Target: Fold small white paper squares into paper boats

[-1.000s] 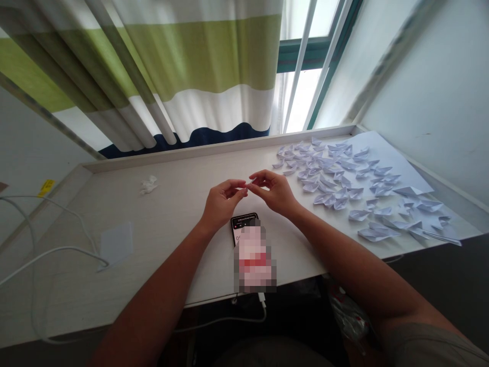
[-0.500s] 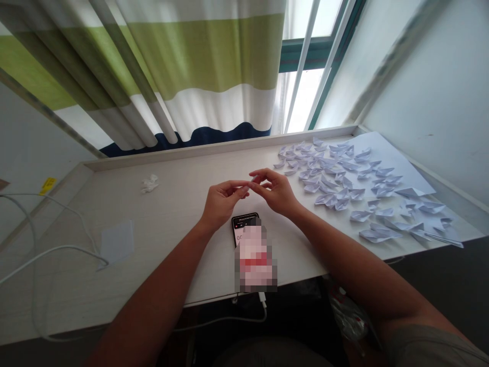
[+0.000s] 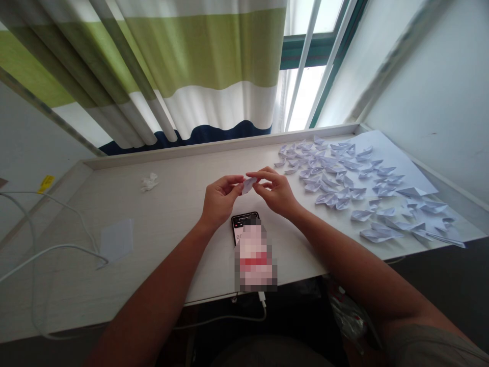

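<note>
Both my hands meet above the middle of the pale wooden desk (image 3: 171, 214). A small piece of folded white paper (image 3: 248, 184) sits between them. My left hand (image 3: 220, 198) pinches its left side with thumb and fingers curled. My right hand (image 3: 275, 190) pinches its right side from above. A phone (image 3: 246, 232) lies flat on the desk just below my hands, its screen lit.
Several small folded paper boats (image 3: 344, 181) are spread over a large white sheet (image 3: 397, 160) at the right. A crumpled paper scrap (image 3: 148, 182) lies at the back left, a square paper (image 3: 116, 239) and white cables (image 3: 46, 255) at the left. Striped curtains (image 3: 171, 71) hang behind.
The folded paper has come more into view between my fingertips and both hands have shifted slightly upward. Nothing else on the desk has moved.
</note>
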A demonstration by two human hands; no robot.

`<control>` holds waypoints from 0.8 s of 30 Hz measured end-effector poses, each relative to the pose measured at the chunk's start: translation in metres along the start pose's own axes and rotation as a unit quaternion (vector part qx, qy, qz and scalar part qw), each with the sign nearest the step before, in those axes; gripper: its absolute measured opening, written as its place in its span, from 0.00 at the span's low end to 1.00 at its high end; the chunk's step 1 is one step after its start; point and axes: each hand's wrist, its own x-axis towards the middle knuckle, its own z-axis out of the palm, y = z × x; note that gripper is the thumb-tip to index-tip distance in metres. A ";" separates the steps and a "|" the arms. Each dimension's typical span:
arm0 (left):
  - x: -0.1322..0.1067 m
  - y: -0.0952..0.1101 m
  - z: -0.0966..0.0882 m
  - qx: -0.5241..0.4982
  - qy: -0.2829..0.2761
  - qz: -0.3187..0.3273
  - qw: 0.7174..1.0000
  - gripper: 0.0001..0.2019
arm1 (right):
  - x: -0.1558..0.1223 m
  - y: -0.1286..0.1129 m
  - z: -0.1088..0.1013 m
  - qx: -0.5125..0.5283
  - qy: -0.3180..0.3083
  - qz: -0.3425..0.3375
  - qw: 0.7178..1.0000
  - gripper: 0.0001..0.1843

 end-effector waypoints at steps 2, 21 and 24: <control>-0.001 -0.001 0.000 0.008 0.006 0.003 1.000 0.15 | -0.001 0.000 0.001 -0.008 -0.002 -0.011 1.000 0.16; -0.013 0.003 0.010 0.143 0.025 0.117 0.982 0.05 | -0.009 0.004 0.012 -0.188 0.022 -0.063 0.980 0.07; -0.014 0.007 0.010 0.179 0.014 0.176 0.968 0.03 | -0.011 0.002 0.011 -0.230 0.023 -0.069 0.970 0.09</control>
